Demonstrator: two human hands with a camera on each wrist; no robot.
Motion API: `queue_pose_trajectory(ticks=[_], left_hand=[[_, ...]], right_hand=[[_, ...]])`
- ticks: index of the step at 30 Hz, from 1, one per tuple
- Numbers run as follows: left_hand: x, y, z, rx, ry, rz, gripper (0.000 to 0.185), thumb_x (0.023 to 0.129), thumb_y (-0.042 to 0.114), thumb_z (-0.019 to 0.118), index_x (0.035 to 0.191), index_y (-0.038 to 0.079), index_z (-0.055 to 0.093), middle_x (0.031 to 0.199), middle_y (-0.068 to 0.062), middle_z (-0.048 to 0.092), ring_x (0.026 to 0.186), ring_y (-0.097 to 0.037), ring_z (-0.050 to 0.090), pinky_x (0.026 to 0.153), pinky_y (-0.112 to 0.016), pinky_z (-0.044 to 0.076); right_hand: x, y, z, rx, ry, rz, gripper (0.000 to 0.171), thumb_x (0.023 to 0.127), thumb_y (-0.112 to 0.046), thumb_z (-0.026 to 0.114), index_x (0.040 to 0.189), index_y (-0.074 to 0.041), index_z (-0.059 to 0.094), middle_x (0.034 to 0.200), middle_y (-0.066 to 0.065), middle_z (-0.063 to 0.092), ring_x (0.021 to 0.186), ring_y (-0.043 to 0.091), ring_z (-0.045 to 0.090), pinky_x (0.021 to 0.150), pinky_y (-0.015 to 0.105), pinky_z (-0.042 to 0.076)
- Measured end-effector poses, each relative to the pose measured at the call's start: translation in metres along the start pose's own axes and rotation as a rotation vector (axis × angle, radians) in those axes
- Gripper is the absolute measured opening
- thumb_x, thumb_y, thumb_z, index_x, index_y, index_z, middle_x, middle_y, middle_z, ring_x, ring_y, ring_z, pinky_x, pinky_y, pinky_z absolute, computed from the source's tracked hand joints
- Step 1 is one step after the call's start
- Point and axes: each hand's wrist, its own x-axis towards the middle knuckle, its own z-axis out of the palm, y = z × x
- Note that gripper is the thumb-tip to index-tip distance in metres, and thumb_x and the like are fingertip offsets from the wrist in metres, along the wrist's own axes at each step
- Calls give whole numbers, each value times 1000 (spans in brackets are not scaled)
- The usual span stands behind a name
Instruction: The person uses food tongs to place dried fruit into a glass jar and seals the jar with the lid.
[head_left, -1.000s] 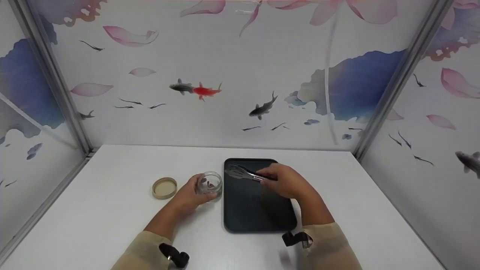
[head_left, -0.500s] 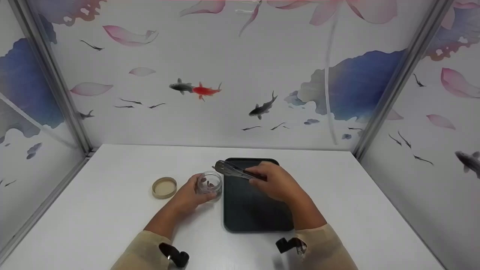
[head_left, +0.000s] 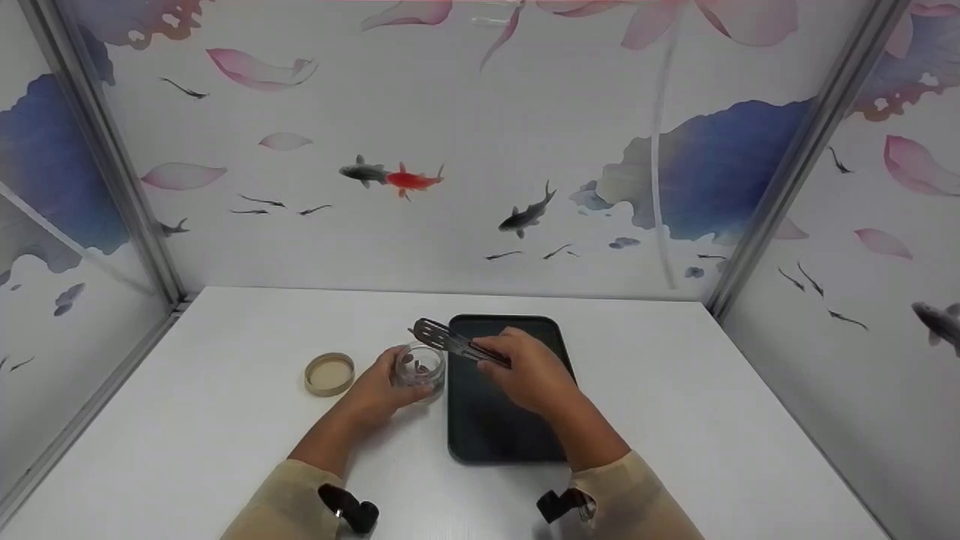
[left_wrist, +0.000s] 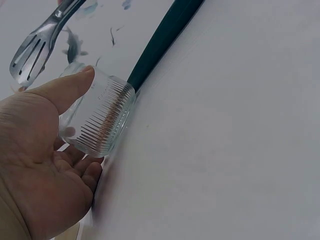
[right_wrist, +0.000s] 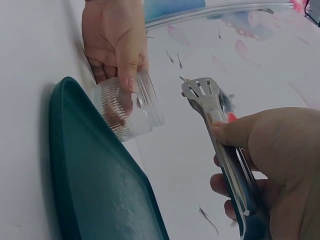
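Note:
A small clear glass jar [head_left: 420, 368] [left_wrist: 102, 117] [right_wrist: 127, 107] stands on the white table just left of a dark green tray [head_left: 506, 409] [left_wrist: 162, 37] [right_wrist: 95, 190]. My left hand [head_left: 375, 390] [left_wrist: 42, 165] [right_wrist: 115, 37] grips the jar from the left side. My right hand [head_left: 529, 373] [right_wrist: 270, 160] holds metal tongs [head_left: 448, 341] [left_wrist: 35, 47] [right_wrist: 215, 125], squeezed together, with the slotted tip just above the jar's mouth. Some small dark bits lie inside the jar.
A round tan lid [head_left: 329, 374] lies on the table to the left of the jar. Patterned walls with metal posts [head_left: 112, 172] close in the table on three sides.
My right hand has carried the tongs leftward from over the tray to above the jar. The left hand and jar have stayed put.

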Motion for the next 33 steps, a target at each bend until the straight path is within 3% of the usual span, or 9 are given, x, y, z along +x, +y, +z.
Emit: queue_pose_trajectory(ticks=[15, 20, 27, 33], left_hand=[[-1, 2, 1, -13, 5, -1, 101, 88, 45, 89, 167, 15, 33, 172, -16, 40, 164, -36, 32, 134, -56, 26], [0, 2, 0, -12, 6, 7, 102, 87, 45, 89, 167, 14, 33, 171, -16, 41, 163, -36, 33, 134, -55, 26], [0, 0, 0, -18, 5, 19, 102, 87, 45, 89, 167, 13, 33, 170, -16, 43, 163, -36, 33, 134, -54, 26], [0, 0, 1, -23, 6, 10, 101, 87, 46, 89, 167, 15, 34, 171, -14, 42, 164, -36, 32, 134, -54, 27]], right_hand=[[0, -1, 5, -39, 10, -6, 44, 103, -35, 73, 146, -31, 68, 103, -9, 63, 83, 12, 55, 74, 32, 48], [0, -1, 6, -25, 22, 9, 51, 101, -37, 76, 149, -28, 65, 112, -6, 66, 88, 12, 58, 79, 34, 51], [0, 0, 7, -2, 32, 75, 67, 98, -44, 78, 158, -28, 54, 137, -2, 63, 105, 18, 64, 93, 43, 57], [3, 6, 4, 26, 57, 132, 70, 97, -47, 78, 160, -29, 52, 141, -3, 61, 111, 18, 63, 97, 45, 57]])
